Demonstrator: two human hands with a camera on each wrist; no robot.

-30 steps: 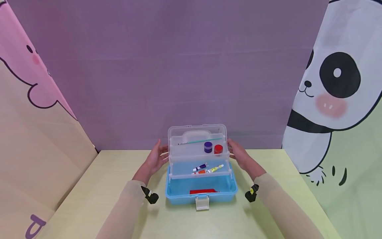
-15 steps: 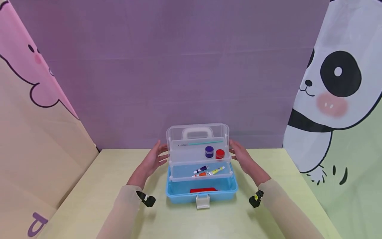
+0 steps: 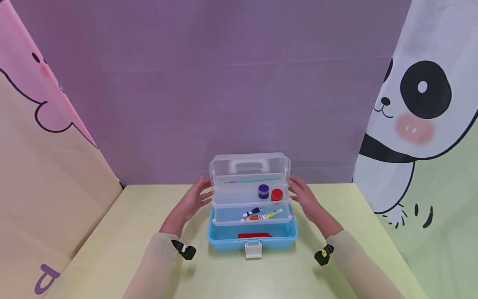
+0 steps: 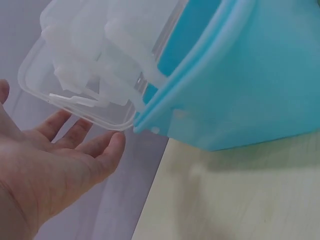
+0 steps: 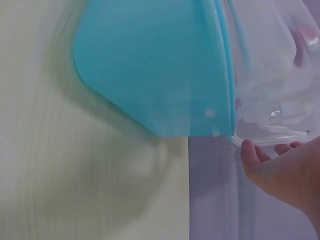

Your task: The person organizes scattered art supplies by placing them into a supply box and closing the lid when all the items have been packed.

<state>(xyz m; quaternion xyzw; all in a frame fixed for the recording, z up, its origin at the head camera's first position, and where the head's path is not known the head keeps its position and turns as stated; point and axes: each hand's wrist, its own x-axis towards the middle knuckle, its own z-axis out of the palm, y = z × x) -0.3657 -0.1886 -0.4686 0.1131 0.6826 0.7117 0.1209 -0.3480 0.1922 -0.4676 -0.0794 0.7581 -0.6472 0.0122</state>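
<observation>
A light-blue storage box [image 3: 228, 245] with a clear lid [image 3: 218, 166] stands on the table, its lid up and two clear tiers spread above the base. My left hand [image 3: 190, 202] is at the lid's left side, fingers extended, fingertips at the lid's rim in the left wrist view. On the other side, my right hand [image 3: 304, 199] has its fingertips against the lid's edge, partly behind it. The upper tray [image 3: 224, 195] bears a paintbrush [image 3: 257, 180], a purple-lidded jar [image 3: 263, 191] and a red jar [image 3: 277, 194]. Several paint tubes [image 3: 274, 213] lie in the lower tray [image 3: 224, 216].
A red tube-like item [image 3: 254, 235] lies in the box base. The white latch [image 3: 253, 250] hangs at the front. Behind the pale wooden table [image 3: 149, 216] rises a purple backdrop [image 3: 239, 91]; printed cloths flank both sides.
The lid has come up, and its handle now shows above the upper tray. The trays sit slightly lower in the head view. My right hand has shifted slightly right with the lid's edge.
</observation>
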